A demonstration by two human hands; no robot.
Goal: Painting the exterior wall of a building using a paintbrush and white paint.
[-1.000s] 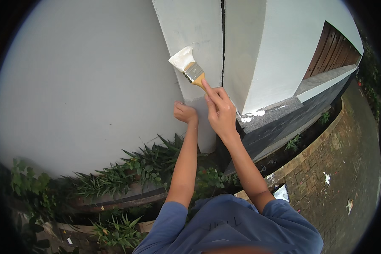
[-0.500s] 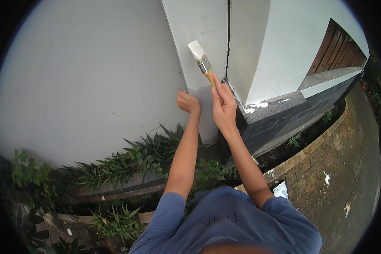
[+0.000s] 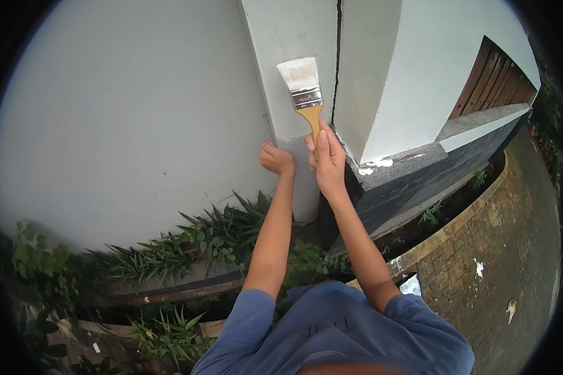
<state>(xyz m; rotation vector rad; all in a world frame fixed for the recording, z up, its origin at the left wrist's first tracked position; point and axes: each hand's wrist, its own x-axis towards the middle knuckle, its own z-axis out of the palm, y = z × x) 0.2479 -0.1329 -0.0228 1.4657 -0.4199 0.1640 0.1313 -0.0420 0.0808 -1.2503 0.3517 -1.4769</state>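
My right hand (image 3: 329, 161) grips a flat paintbrush (image 3: 309, 111) by its yellow handle. The wide bristles point up and carry white paint, and their broad face lies over the pale pillar (image 3: 294, 28); whether they touch it I cannot tell. Lower on that pillar, the surface turns a darker grey. To the left, my left hand (image 3: 276, 159) is closed with curled fingers beside the pillar's lower left edge. Its palm side is hidden, so anything inside does not show.
A dark crack (image 3: 338, 62) runs up beside the pillar. White paint blotches (image 3: 375, 166) mark the grey stone ledge (image 3: 406, 164). Spiky plants (image 3: 225, 228) grow along the wall's foot. Brick paving (image 3: 463, 275) lies at right, with a white-and-dark container (image 3: 411, 285) near my right elbow.
The paintbrush has turned in my right hand, from a slanted, narrower view to its broad face, more upright. My right hand has shifted slightly; my left hand stays closed near the same edge.
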